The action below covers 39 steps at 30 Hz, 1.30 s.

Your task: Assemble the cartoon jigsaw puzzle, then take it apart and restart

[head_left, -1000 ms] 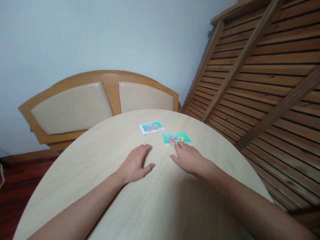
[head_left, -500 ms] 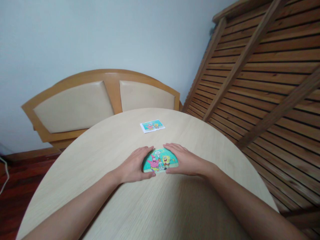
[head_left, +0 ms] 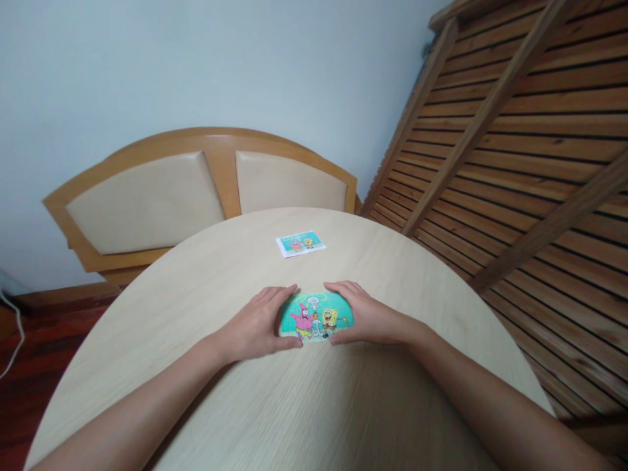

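Observation:
A small jigsaw puzzle (head_left: 318, 315) lies on the table, its pieces joined into a teal picture. A pink starfish, a pale squid-like figure and a yellow sponge are printed on it. Around its left end curves my left hand (head_left: 262, 324), the thumb along the near edge and the fingertips by the far edge. My right hand (head_left: 370, 317) clasps the right end in the same way. Both palms cover the puzzle's side edges and corners.
The round wooden table (head_left: 220, 405) fills the foreground. Beyond the puzzle lies a white-edged card (head_left: 301, 243) with a similar picture. A padded headboard (head_left: 147, 203) stands behind the table, with a slatted wooden panel (head_left: 515, 163) on the right and a cable (head_left: 19, 327) at left.
My hands have drawn slightly apart along the puzzle, so more of its picture shows between them. The camera view has shifted a little.

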Tool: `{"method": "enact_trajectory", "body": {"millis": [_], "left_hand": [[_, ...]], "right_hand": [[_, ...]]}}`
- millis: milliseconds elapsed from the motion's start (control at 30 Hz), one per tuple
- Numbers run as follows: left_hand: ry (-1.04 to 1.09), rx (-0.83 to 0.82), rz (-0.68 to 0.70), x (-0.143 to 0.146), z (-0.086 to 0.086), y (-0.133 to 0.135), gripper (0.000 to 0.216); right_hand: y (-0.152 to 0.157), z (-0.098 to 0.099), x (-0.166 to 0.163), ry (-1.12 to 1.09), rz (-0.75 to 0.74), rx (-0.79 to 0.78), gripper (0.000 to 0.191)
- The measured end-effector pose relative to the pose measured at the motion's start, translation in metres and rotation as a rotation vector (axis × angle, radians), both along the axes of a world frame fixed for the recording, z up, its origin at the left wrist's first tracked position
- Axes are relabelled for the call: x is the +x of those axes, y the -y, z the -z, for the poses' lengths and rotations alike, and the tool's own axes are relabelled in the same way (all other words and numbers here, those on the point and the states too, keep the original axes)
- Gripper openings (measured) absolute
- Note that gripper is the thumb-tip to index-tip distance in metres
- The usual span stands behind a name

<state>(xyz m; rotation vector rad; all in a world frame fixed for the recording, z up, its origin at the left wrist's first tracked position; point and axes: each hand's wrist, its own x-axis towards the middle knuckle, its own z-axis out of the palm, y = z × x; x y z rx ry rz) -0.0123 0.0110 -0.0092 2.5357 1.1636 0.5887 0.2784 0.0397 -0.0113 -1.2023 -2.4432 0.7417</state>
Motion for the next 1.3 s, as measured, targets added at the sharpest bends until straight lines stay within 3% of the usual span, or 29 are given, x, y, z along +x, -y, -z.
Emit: {"method": "enact_trajectory", "body": {"millis": [200, 433, 633, 967, 1300], "left_hand": [[0.106, -0.080, 0.021, 0.000, 0.007, -0.001, 0.094], [0.133, -0.109, 0.027, -0.001, 0.009, -0.001, 0.096], [0.131, -0.131, 0.033, 0.000, 0.005, 0.001, 0.095], [0.206, -0.154, 0.100, 0.004, 0.000, 0.004, 0.092], [0.424, -0.257, 0.110, 0.010, 0.006, 0.005, 0.091]], "right_hand": [[0.004, -0.001, -0.003, -0.077, 0.015, -0.061, 0.118], [0.002, 0.002, -0.004, -0.225, 0.074, -0.042, 0.075], [0.002, 0.005, -0.006, -0.137, 0.064, 0.070, 0.067], [0.002, 0.001, -0.010, -0.339, 0.108, -0.059, 0.053], [0.003, 0.003, -0.016, -0.567, 0.117, -0.176, 0.036]]}}
